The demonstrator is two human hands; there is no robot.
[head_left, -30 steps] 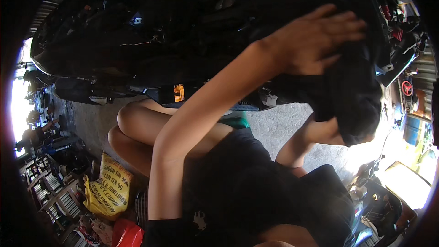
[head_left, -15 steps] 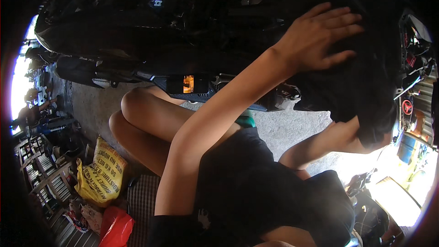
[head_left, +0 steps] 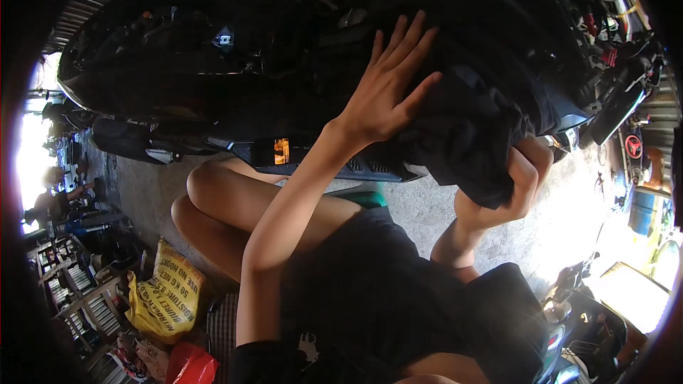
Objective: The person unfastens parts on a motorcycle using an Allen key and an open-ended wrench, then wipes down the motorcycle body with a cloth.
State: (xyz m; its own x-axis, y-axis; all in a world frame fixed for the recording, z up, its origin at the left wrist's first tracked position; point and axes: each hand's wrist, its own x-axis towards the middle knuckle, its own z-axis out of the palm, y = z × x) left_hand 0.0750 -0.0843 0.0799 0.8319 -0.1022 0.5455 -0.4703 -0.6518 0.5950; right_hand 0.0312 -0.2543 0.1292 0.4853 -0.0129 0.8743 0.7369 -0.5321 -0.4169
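A large dark motorcycle [head_left: 163,85] stretches across the upper part of the view, its panels opened to show inner parts. Loose black cloth [head_left: 462,121] is draped over its right portion and hangs in folds. My left hand [head_left: 391,96] lies with fingers spread on the dark material near the cloth's left side, holding nothing. At the cloth's lower right edge, my right hand [head_left: 523,178] has its fingers curled round a bunched fold. Deep shadow hides where the cloth ends and the motorcycle's bodywork begins.
My bent knees [head_left: 213,185] are close below the motorcycle. A yellow printed sack [head_left: 167,295] and a red bag [head_left: 191,364] rest at lower left beside slatted wooden furniture [head_left: 82,291]. Another person [head_left: 53,192] is at far left. Bright concrete floor [head_left: 427,206] shows beneath.
My left hand has moved left across the dark surface. My right hand, earlier covered by the cloth, now shows gripping its edge, and the cloth has been drawn up into folds.
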